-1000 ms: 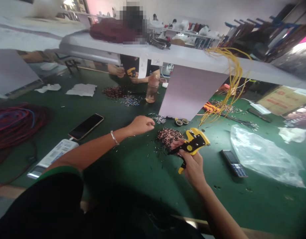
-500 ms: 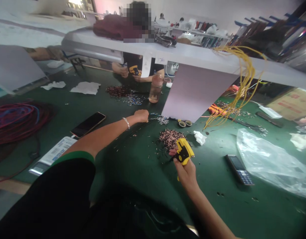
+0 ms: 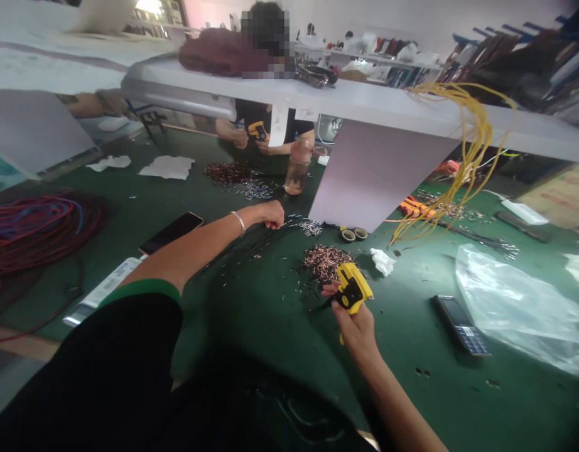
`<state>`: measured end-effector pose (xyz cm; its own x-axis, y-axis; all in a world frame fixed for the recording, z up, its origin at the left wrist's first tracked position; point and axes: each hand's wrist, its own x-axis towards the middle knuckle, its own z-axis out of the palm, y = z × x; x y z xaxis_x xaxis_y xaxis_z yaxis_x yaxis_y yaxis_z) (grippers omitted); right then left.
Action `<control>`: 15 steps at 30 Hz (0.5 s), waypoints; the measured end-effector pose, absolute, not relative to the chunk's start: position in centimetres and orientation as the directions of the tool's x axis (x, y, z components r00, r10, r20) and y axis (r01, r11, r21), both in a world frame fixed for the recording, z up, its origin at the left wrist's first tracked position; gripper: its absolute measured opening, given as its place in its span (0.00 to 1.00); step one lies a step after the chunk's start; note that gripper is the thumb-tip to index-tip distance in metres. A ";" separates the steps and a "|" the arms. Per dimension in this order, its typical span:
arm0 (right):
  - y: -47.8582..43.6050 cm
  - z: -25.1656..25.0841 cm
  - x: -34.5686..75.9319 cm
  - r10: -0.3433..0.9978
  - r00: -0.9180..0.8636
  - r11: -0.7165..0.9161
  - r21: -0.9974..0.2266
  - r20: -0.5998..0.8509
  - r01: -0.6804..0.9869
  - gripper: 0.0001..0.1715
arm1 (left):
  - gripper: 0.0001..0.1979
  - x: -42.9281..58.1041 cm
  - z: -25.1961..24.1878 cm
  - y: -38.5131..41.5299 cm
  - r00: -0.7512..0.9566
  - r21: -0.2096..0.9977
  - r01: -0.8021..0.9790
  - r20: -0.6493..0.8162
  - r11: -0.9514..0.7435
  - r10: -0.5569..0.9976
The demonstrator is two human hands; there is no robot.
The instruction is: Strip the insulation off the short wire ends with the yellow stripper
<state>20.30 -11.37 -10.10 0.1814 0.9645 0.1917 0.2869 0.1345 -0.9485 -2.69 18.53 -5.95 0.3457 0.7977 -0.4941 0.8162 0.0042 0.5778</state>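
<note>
My right hand (image 3: 358, 323) is wrapped round a yellow and black hand tool (image 3: 354, 287), beside a pile of small copper-coloured pieces (image 3: 324, 262). Farther up the green table (image 3: 270, 326), my left hand (image 3: 272, 215) is closed over a bundle of thin dark wires (image 3: 233, 240), close to their ends; what its fingers pinch is too small to make out. To the right of it, blue and white wire tips (image 3: 311, 226) lie together. Two small rolls of tape (image 3: 354, 234) and a crumpled white tissue (image 3: 382, 262) are near the copper pile.
A bottle (image 3: 297, 168) stands behind my left hand. A panel (image 3: 378, 169) reaches down from the white shelf (image 3: 365, 97), where yellow wires (image 3: 478, 138) hang. Phones (image 3: 461, 324) and a plastic bag (image 3: 520, 307) lie about. Across the table, a person holds another yellow tool (image 3: 258, 131).
The view has shifted slightly, so things sit a little farther right. My left hand has turned at the wrist, showing more of its curled fingers. My right hand still holds the yellow tool.
</note>
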 end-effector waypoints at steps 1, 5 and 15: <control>-11.4 -10.1 20.3 0.963 0.181 0.141 -0.947 0.198 0.288 0.14 | 0.19 -2.8 -6.0 18.7 0.353 0.597 0.802 -0.485 0.007 0.800; -11.3 -10.0 20.4 0.958 0.186 0.157 -0.942 0.218 0.297 0.13 | 0.11 -3.4 -6.3 19.3 0.379 0.670 0.742 -0.429 0.008 0.820; -11.3 -10.0 20.5 0.957 0.188 0.163 -0.945 0.222 0.285 0.12 | 0.06 -3.8 -6.0 19.7 0.393 0.757 0.653 -0.374 0.032 0.840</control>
